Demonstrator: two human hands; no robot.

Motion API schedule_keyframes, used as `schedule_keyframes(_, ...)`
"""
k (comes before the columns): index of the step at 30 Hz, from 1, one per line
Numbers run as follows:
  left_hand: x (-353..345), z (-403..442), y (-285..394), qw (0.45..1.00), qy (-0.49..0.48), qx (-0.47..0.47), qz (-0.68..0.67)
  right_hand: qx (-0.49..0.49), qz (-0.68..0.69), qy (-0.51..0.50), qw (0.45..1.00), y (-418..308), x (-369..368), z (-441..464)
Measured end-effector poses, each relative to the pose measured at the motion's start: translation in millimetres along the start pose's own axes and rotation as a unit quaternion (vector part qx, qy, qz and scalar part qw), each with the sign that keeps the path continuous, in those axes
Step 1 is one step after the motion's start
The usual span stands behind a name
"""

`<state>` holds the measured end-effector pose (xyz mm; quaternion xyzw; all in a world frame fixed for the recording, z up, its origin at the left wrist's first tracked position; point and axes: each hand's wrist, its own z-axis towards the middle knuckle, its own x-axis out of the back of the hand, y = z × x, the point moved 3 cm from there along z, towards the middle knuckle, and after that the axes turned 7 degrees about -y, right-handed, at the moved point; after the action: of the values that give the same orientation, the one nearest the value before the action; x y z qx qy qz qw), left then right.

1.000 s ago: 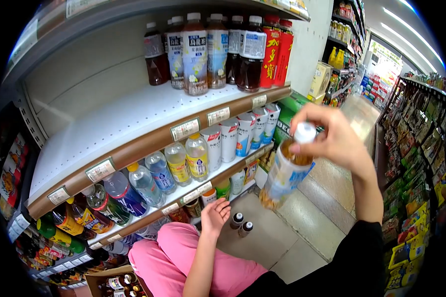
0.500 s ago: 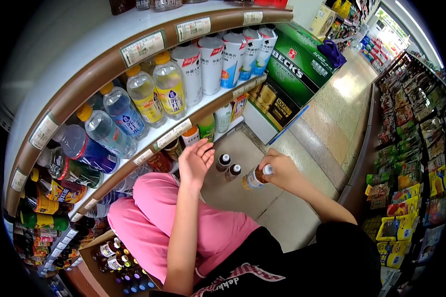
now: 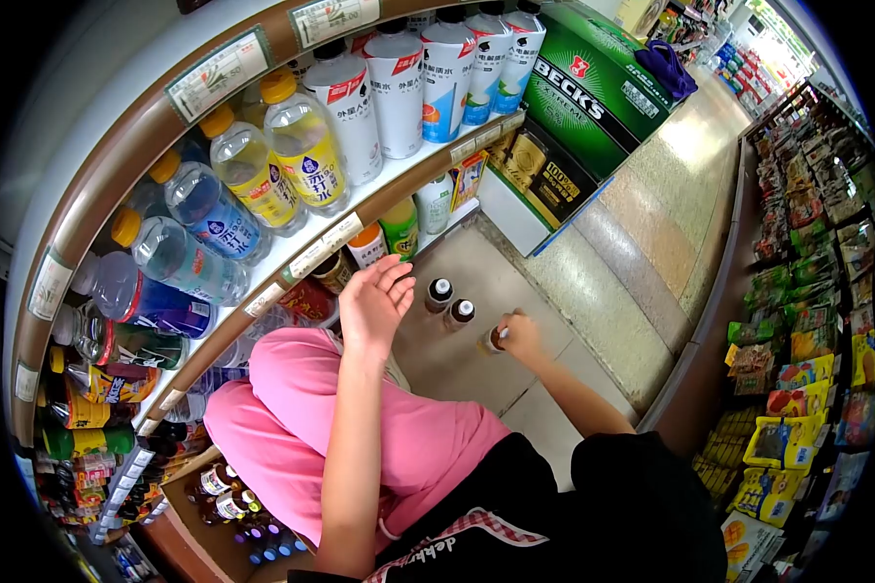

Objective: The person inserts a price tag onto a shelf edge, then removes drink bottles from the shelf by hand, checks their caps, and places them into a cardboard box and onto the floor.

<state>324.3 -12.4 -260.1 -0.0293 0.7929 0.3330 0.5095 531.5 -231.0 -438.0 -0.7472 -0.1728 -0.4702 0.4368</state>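
My right hand point(image 3: 522, 335) is closed around the white cap and neck of a bottle point(image 3: 489, 342), low over the floor tiles; whether its base touches the floor I cannot tell. Two dark bottles with white caps, a farther bottle point(image 3: 438, 293) and a nearer bottle point(image 3: 459, 314), stand upright on the floor to its left. My left hand point(image 3: 379, 299) is raised in front of the lower shelf, palm up, fingers loosely apart, holding nothing. Behind its fingertips a green-labelled bottle point(image 3: 400, 229) stands on the bottom shelf.
Drink bottles fill the curved shelf point(image 3: 311, 255) on the left. A cardboard box point(image 3: 196, 537) of bottles sits beside my knees. Green Beck's cartons point(image 3: 593, 87) are stacked at the shelf's end. Snack packets point(image 3: 792, 418) line the rack across the aisle.
My right hand has lowered the bottle toward the floor, nearer the two standing bottles. My left hand stays raised and open, while the view has shifted slightly.
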Motion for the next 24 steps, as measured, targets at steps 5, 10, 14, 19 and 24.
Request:
schedule_keyframes(5, 0, 1, -2, 1.000, 0.002, 0.003, 0.001, -0.016, 0.011, 0.026, 0.999, 19, -43, 5)
schedule_keyframes(10, 1, 2, -2, 1.000, 0.007, 0.005, 0.004, -0.054, 0.016, 0.049, 0.997, 16, -67, 12)
schedule_keyframes(14, 1, 3, -3, 1.000, 0.009, 0.006, 0.001, -0.067, 0.021, 0.050, 0.996, 8, -66, 18)
schedule_keyframes(19, 1, 3, -2, 1.000, 0.008, 0.007, 0.002, -0.065, 0.018, 0.048, 0.997, 0, -64, 22)
schedule_keyframes(24, -2, 2, -3, 1.000, 0.004, 0.004, 0.003, -0.075, -0.009, 0.005, 0.997, 4, -61, 32)
